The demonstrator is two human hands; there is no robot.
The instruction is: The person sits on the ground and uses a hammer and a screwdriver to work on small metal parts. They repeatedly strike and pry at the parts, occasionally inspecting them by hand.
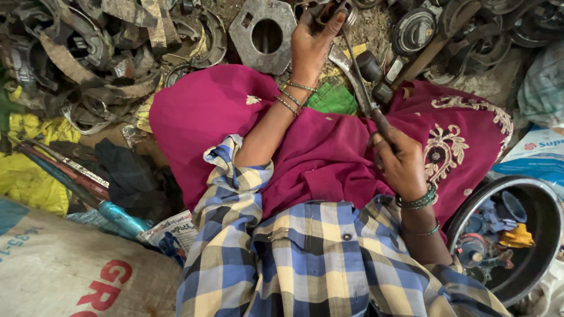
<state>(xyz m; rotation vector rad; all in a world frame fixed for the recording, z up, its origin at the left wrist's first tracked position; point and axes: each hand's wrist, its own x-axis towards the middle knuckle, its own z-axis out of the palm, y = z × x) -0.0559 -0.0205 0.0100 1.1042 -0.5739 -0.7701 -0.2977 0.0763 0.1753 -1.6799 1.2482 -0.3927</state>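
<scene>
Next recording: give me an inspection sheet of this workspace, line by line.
Surface: magenta cloth over the lap, embroidered at the right.
Job's things: small round metal part; long metal tool pointed at it.
Clutter: rusty curved scrap pieces, square plate with round hole, dark basin of small parts.
Hands: left hand grips the round part; right hand shut on the tool's handle.
Cables: nothing seen.
Surroundings: printed sack, yellow sheet, long rods, dirt ground.
</scene>
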